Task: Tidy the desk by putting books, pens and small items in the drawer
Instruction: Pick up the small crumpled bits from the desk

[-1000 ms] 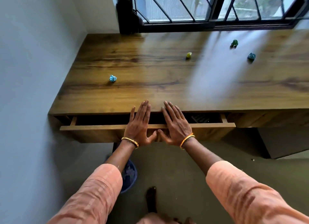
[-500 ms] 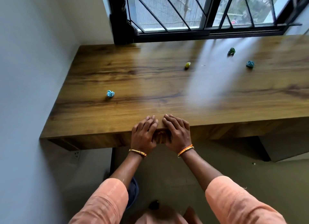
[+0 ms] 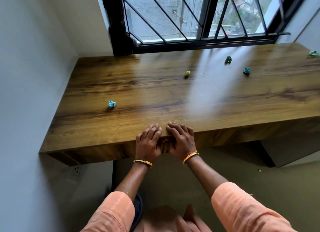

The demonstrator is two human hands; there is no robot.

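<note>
The wooden desk (image 3: 155,96) runs under the window. Its drawer front (image 3: 107,153) sits flush with the desk's front edge, so the drawer's inside is hidden. My left hand (image 3: 149,141) and my right hand (image 3: 181,140) lie side by side against the drawer front, bent fingertips resting on the desk's top edge, holding nothing. Small crumpled paper balls lie on the desk: a light blue one (image 3: 112,104) at the left, a yellow-green one (image 3: 187,74) in the middle, a dark green one (image 3: 228,59), a teal one (image 3: 246,70) and a pale green one (image 3: 313,54) at the far right.
A grey wall closes the desk's left side, with a wall socket (image 3: 76,170) below the desk. A barred window (image 3: 199,20) stands behind. A dark blue bin (image 3: 138,207) sits on the floor by my left arm. A grey cabinet (image 3: 294,148) is under the desk at the right.
The drawer stood partly out a second ago; both hands pushed it in and it is now flush. My view has tilted upward toward the window.
</note>
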